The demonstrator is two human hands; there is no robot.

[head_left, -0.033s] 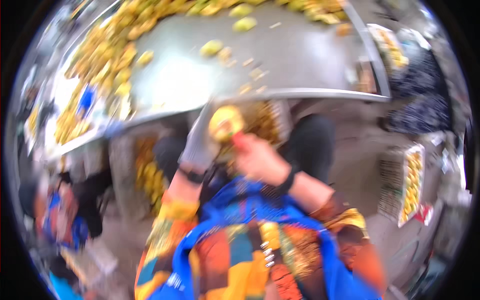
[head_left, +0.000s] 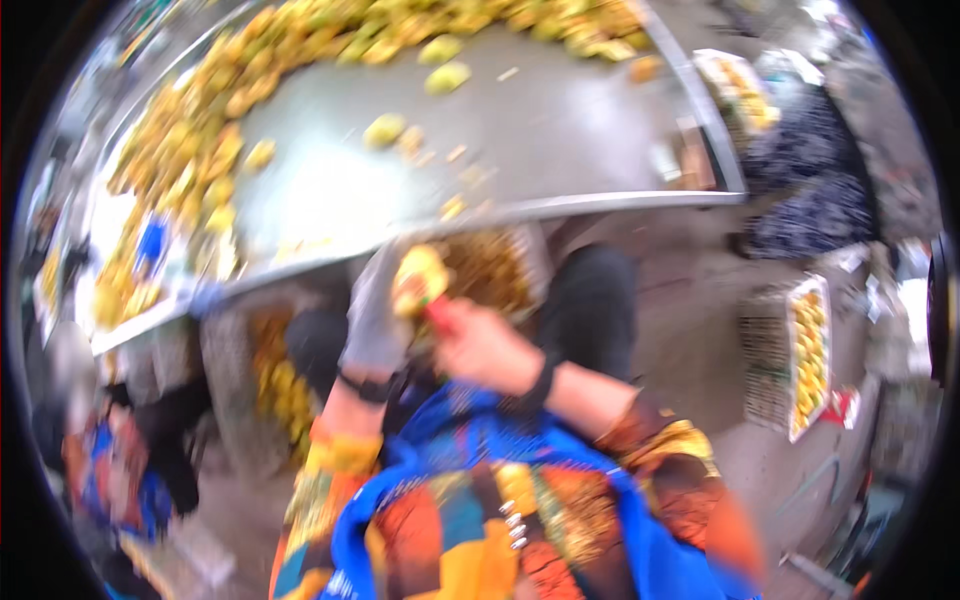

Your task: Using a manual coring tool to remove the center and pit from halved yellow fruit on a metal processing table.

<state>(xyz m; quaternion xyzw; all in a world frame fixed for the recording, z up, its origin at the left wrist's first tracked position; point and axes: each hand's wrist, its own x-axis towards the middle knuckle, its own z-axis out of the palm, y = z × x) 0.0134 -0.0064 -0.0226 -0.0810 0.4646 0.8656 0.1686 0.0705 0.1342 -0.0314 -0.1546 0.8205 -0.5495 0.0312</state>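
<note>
Left hand [head_left: 374,312] pinching yellow fruit [head_left: 420,274], right hand [head_left: 487,345] gripping red item [head_left: 440,315]; scene shifted left.

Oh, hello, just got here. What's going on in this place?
A person is at a grey table, where yellow pieces, probably fruit, are heaped along the far and left sides. The gloved left hand holds one piece before the near edge. The right hand holds a small red thing close to it, too blurred to name. A filled crate stands on the floor at right.
</note>
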